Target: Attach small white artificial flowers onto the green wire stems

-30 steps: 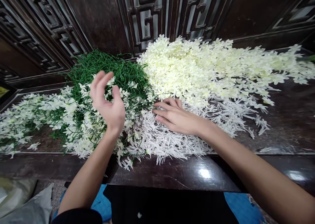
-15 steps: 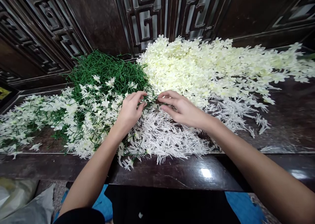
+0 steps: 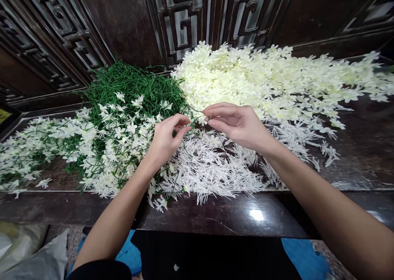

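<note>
Pinching what appears to be a thin green stem (image 3: 191, 122), the left hand (image 3: 166, 138) meets the right hand (image 3: 238, 124), whose fingertips close on a small white flower (image 3: 202, 119), above the white spikes (image 3: 203, 171).

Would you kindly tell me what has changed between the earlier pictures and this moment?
The left hand dropped from its raised pose to pinch a green stem. The right hand lifted off the white sprigs and now pinches a small flower at that stem. The flower heaps and green stem pile lie unchanged.
</note>
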Demonstrator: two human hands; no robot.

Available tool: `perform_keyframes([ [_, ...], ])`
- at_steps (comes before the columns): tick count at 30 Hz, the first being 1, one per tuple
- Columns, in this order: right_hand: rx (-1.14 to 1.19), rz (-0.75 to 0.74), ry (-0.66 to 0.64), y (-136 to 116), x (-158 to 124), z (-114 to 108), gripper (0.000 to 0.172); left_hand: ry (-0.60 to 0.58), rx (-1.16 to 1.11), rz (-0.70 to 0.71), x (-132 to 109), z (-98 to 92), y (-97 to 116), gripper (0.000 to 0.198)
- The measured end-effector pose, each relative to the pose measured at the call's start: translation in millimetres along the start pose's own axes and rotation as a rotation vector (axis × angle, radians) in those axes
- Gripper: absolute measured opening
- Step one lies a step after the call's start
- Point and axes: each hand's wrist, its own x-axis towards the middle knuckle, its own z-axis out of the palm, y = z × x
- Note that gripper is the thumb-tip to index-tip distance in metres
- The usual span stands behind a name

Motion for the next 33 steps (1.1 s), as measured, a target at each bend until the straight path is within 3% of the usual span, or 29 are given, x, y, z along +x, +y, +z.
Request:
perform_keyframes([
  [10,-0.031,0.028,0.292,-0.2,3.4,1.7,0.019,-0.19,0.049,-0.089,0.6,-4.5,3.3,0.015],
  [13,-0.113,0.047,0.322,-0.4,3.6,-0.6,0.021,-0.207,0.072,-0.095,0.3,-3.7,2.7,0.012],
  [17,-0.414,0.063,0.181,-3.3,2.9,-8.2,0.025,-0.223,0.143,-0.082,-0.2,-1.4,-2.6,0.013],
  [21,-0.485,0.14,-0.2,-1.1,1.7,-16.3,0.026,-0.213,0.181,-0.042,-1.1,0.3,-7.4,0.011],
  [23,-0.485,0.18,-0.324,2.5,1.4,-17.9,0.025,-0.187,0.182,-0.017,-1.2,0.2,-7.1,0.012],
  [27,-0.47,0.215,-0.352,5.4,1.8,-17.9,0.018,-0.078,0.208,0.003,-0.4,-1.5,-3.4,0.013],
  [33,-0.308,0.193,-0.313,-1.9,1.6,-20.5,0.023,0.034,0.358,0.085,-0.8,-1.8,-2.1,0.014],
])
